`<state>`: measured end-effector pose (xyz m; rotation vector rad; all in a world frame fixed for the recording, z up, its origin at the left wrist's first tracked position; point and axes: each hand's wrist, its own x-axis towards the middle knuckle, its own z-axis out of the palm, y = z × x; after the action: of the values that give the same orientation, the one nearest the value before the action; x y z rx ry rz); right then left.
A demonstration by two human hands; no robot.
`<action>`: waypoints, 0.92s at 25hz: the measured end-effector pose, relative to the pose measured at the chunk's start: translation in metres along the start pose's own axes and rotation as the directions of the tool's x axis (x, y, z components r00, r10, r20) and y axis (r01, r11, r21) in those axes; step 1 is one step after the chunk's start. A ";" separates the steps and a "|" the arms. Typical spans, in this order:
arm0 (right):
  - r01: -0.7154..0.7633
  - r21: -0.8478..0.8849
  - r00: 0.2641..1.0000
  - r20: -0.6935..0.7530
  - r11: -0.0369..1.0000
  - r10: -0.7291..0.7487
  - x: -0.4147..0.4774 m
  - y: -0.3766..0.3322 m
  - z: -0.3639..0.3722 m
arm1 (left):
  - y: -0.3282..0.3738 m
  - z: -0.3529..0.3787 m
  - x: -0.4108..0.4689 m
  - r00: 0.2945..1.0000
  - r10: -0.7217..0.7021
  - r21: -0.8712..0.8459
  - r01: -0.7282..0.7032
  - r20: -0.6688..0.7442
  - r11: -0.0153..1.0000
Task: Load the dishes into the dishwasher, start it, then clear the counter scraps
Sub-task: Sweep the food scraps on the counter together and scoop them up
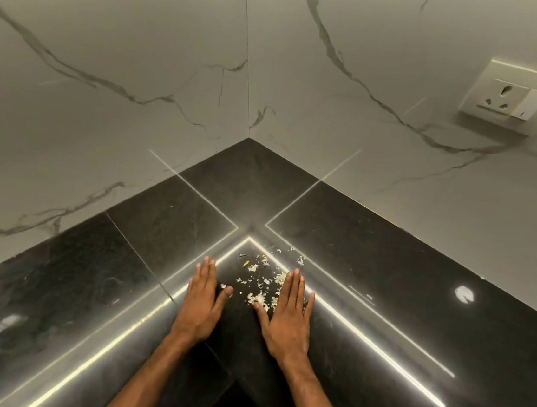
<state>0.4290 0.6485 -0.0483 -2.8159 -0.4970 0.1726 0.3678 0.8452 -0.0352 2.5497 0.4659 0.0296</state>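
Bracketing the mess from both sides, the left hand [203, 299] and the right hand [289, 311] lie palm-down on the black counter [385, 282], fingers straight and close together, holding nothing. Between them, and spreading a little to the far right of the right fingertips, sit the scraps [260, 285]: pale flakes and crumbs (one small yellowish bit among them), loosely scattered near the inner corner of the worktop. No dishes or dishwasher show here, so this looks like the last step, clearing the counter. Next the hands likely need to sweep inward, herding the flakes into one heap before scooping. Beyond rise the marble-veined walls [143, 57], with a wall socket [517, 97] far right.
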 end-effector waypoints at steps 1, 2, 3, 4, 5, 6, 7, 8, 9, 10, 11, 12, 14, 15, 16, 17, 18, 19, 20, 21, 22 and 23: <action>-0.034 0.021 0.999 -0.011 0.999 0.034 0.001 -0.001 0.001 | -0.013 -0.010 0.010 0.999 -0.047 0.050 0.048 -0.007 0.998; -0.090 0.047 0.996 -0.021 0.995 0.092 0.000 0.000 0.004 | -0.023 -0.017 0.019 0.996 -0.090 0.089 0.090 -0.001 0.992; -0.154 0.069 0.987 -0.025 0.986 0.156 -0.002 -0.001 0.008 | -0.031 -0.021 0.029 0.993 -0.118 0.118 0.114 0.027 0.986; -0.208 0.075 0.977 -0.025 0.975 0.210 -0.004 0.000 0.013 | -0.034 -0.020 0.034 0.990 -0.131 0.140 0.122 0.060 0.983; -0.247 0.074 0.968 -0.025 0.966 0.249 -0.003 -0.001 0.016 | -0.034 -0.016 0.040 0.990 -0.117 0.160 0.103 0.082 0.982; -0.272 0.072 0.961 -0.020 0.960 0.274 0.002 -0.003 0.018 | -0.029 -0.011 0.047 0.992 -0.072 0.173 0.054 0.101 0.984; -0.270 0.081 0.962 -0.009 0.959 0.272 0.006 -0.006 0.018 | -0.022 -0.004 0.051 0.991 -0.005 0.172 -0.018 0.135 0.985; -0.227 0.106 0.973 -0.009 0.968 0.229 0.012 -0.011 0.019 | -0.013 0.004 0.053 0.980 0.080 0.158 -0.109 0.183 0.981; -0.151 0.155 0.987 -0.027 0.976 0.157 0.018 -0.014 0.019 | -0.003 0.012 0.052 0.960 0.169 0.118 -0.199 0.223 0.973; -0.070 0.224 0.995 -0.054 0.972 0.084 0.024 -0.015 0.019 | 0.005 0.018 0.052 0.935 0.247 0.058 -0.270 0.253 0.961; -0.023 0.296 0.996 -0.076 0.955 0.048 0.033 -0.012 0.015 | 0.010 0.020 0.054 0.912 0.310 -0.012 -0.318 0.268 0.948; -0.021 0.345 0.993 -0.105 0.938 0.061 0.043 -0.005 0.010 | 0.012 0.017 0.060 0.902 0.347 -0.070 -0.341 0.256 0.937; -0.138 0.342 0.975 -0.120 0.930 0.189 0.067 0.018 -0.002 | 0.006 0.005 0.080 0.931 0.311 -0.068 -0.304 0.189 0.950; -0.214 0.300 0.965 -0.085 0.930 0.249 0.079 0.030 -0.007 | 0.000 -0.001 0.090 0.958 0.242 -0.026 -0.241 0.153 0.970; -0.243 0.232 0.966 -0.031 0.942 0.257 0.091 0.039 -0.011 | -0.006 -0.006 0.099 0.978 0.159 0.014 -0.162 0.134 0.987; -0.189 0.156 0.982 0.024 0.970 0.187 0.100 0.041 -0.012 | -0.010 -0.008 0.106 0.984 0.095 0.052 -0.103 0.148 0.993; -0.057 0.110 0.996 0.077 0.992 0.048 0.107 0.040 -0.010 | -0.010 -0.008 0.107 0.980 0.069 0.090 -0.087 0.189 0.992; 0.105 0.123 0.985 0.126 0.987 -0.121 0.112 0.037 -0.006 | -0.007 -0.003 0.104 0.968 0.090 0.123 -0.122 0.236 0.985; 0.232 0.190 0.948 0.177 0.954 -0.266 0.115 0.035 -0.005 | -0.001 0.004 0.098 0.948 0.149 0.106 -0.185 0.282 0.977; 0.282 0.300 0.910 0.218 0.911 -0.353 0.119 0.037 -0.008 | 0.006 0.012 0.090 0.922 0.212 0.038 -0.236 0.324 0.971; 0.266 0.408 0.894 0.233 0.873 -0.382 0.127 0.042 -0.015 | 0.015 0.015 0.085 0.903 0.248 -0.077 -0.236 0.351 0.969; 0.227 0.466 0.904 0.225 0.855 -0.363 0.141 0.051 -0.023 | 0.021 0.015 0.085 0.904 0.232 -0.203 -0.167 0.359 0.965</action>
<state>0.5801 0.6465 -0.0505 -2.2491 -0.8450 0.5848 0.4561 0.8495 -0.0432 2.3473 0.0444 -0.3333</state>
